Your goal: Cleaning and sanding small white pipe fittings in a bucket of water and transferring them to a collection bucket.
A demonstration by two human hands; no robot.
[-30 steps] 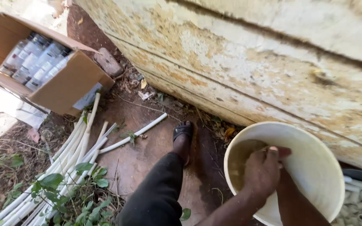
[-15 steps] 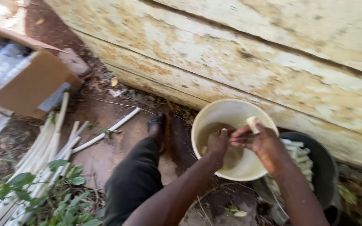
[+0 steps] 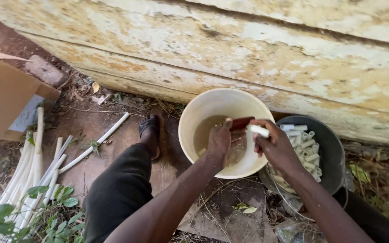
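My left hand (image 3: 219,140) is over a cream bucket (image 3: 190,117) of murky water and grips a small tool with a reddish-brown handle (image 3: 241,123). My right hand (image 3: 273,145) pinches a short white pipe piece (image 3: 258,131) above the bucket's right rim, close against the tool. Right of the bucket stands a dark bucket (image 3: 329,144) that holds several short white pipe pieces (image 3: 303,144).
A weathered, peeling plank wall (image 3: 248,49) runs behind the buckets. My sandalled foot (image 3: 150,135) and dark trouser leg (image 3: 118,193) rest on bare earth. Long white pipes (image 3: 32,171) lie at the left among weeds, beside a cardboard box (image 3: 5,101).
The view has swung right, so the box slid toward the left edge and the dark bucket came into sight. My right hand came up out of the cream bucket with a pipe piece.
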